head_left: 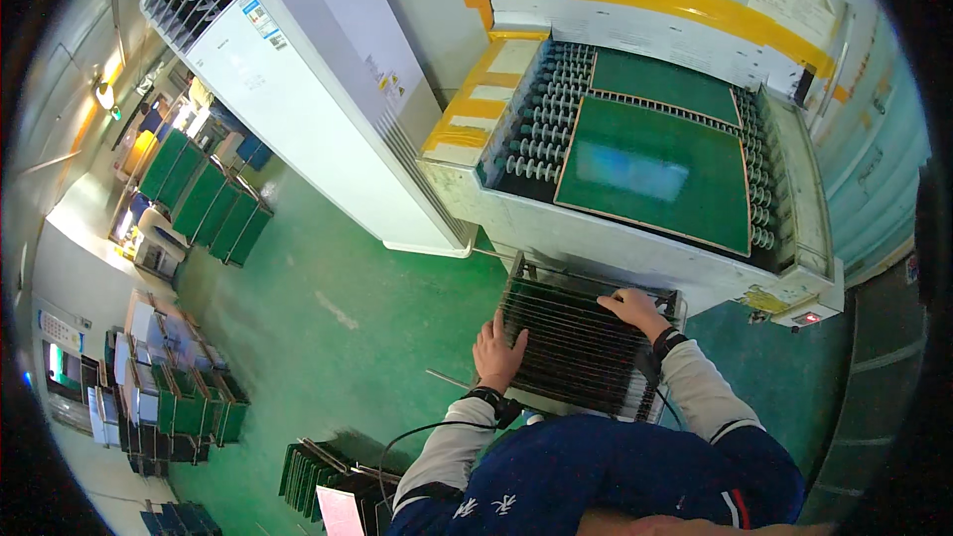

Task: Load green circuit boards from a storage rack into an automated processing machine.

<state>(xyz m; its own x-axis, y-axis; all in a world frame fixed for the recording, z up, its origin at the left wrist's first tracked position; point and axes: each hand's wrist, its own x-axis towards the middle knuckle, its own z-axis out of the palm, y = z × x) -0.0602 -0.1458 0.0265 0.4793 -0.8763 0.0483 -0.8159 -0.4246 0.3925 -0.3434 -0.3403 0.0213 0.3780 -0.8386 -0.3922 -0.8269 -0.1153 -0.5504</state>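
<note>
In front of me stands a rack (pixel 576 342) with many thin dark panels on edge in a close row. My left hand (pixel 496 352) lies at the rack's left side, its fingers spread and holding nothing that I can see. Over the far right part of the row, my right hand (pixel 638 310) has its fingers bent together at the panel edges. What they grip, if anything, is too small to tell. Black bands circle both wrists, and a dark cord runs from each.
Beyond the rack, a roller conveyor machine (pixel 531 167) carries a large green panel (pixel 655 174) and a second green panel (pixel 665 85) behind it. A tall white air conditioner (pixel 298 109) stands left of it. More panel racks (pixel 323 481) sit on the green floor, lower left.
</note>
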